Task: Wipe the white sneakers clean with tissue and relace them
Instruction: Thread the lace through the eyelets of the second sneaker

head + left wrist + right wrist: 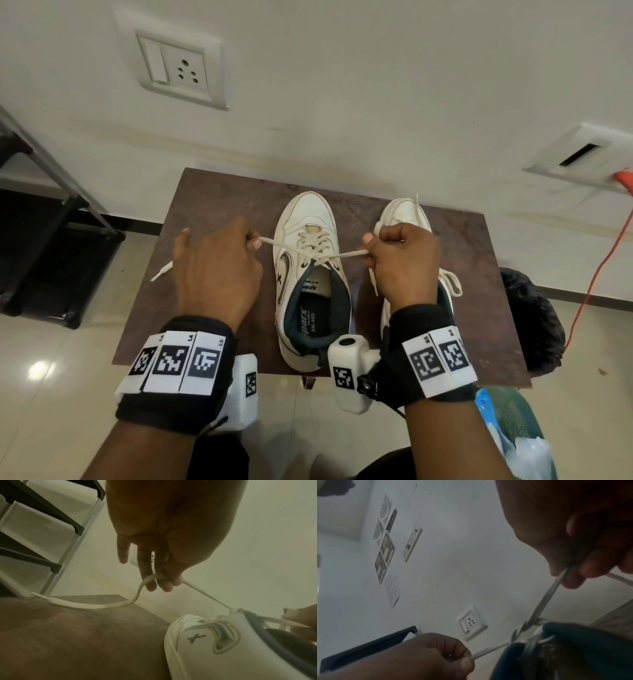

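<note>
Two white sneakers stand toe-away on a small brown table [212, 205]. The left sneaker [308, 274] is laced, its dark lining facing me. Its shoelace [284, 247] crosses over the tongue and is pulled taut to both sides. My left hand [219, 260] grips the left lace end [154, 577]; the loose tip [162, 274] trails onto the table. My right hand [400, 260] grips the right lace end [556, 586] in a fist. The right sneaker [404, 212] sits behind my right hand, mostly hidden, with loose lace [452, 281] at its side.
A dark shelf rack [51, 246] stands left of the table. A black bag [534, 318] sits at the table's right, an orange cable [596, 274] hangs beside it. A wall socket [178, 68] is behind. A green-blue bag [513, 438] lies near my right forearm.
</note>
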`<state>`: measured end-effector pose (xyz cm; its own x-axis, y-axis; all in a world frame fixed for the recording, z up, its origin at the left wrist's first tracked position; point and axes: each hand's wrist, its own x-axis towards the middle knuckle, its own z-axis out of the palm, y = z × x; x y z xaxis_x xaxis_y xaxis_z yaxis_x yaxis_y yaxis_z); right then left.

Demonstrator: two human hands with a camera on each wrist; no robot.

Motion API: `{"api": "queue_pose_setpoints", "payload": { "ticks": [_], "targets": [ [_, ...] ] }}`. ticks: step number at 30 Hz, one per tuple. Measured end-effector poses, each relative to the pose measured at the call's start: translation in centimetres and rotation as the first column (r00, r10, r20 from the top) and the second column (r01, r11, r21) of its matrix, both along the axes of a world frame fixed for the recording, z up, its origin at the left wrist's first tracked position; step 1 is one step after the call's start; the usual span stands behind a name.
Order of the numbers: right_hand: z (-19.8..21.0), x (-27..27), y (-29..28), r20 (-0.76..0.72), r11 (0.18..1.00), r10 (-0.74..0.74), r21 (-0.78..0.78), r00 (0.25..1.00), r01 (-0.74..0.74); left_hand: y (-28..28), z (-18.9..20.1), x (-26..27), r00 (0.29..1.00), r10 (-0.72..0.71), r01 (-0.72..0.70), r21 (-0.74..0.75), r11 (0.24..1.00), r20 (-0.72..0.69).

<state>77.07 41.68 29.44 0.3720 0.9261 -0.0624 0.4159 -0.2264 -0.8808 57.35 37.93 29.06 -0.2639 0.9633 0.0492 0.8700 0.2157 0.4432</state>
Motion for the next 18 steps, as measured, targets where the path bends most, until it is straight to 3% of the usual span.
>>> {"api": "queue_pose_setpoints", "payload": {
  "ticks": [5, 6, 8, 11, 14, 18],
  "targets": [
    [0.3, 0.6, -0.8, 0.243, 0.961, 0.154, -0.263, 0.958, -0.088, -0.4, 0.1, 0.0, 0.999, -0.026, 0.016, -0.212, 0.977, -0.041],
    [0.6, 0.5, -1.0, 0.287, 0.96, 0.152, -0.27, 0.946, -0.072, -0.2, 0.2, 0.3, 0.999, -0.052, 0.048, -0.212, 0.976, -0.012],
    [1.5, 0.2, -1.0, 0.35, 0.989, 0.096, -0.142, 0.932, -0.048, 0.2, 0.3, 1.0, 0.99, -0.133, 0.139, -0.149, 0.979, 0.048],
    [2.4, -0.5, -0.6, 0.254, 0.981, 0.193, -0.02, 0.948, -0.194, 0.6, 0.4, 2.0, 0.961, -0.253, 0.262, -0.068, 0.963, 0.116],
    [2.4, -1.4, -0.8, 0.148, 0.877, 0.473, -0.178, 0.869, -0.447, 0.7, 0.1, 2.8, 0.934, -0.336, 0.347, -0.086, 0.934, 0.118],
    [2.0, -0.8, -0.8, 0.161, 0.811, 0.566, -0.285, 0.809, -0.511, 0.8, 0.4, 2.8, 0.943, -0.321, 0.33, -0.113, 0.937, 0.093]
  ]
}}
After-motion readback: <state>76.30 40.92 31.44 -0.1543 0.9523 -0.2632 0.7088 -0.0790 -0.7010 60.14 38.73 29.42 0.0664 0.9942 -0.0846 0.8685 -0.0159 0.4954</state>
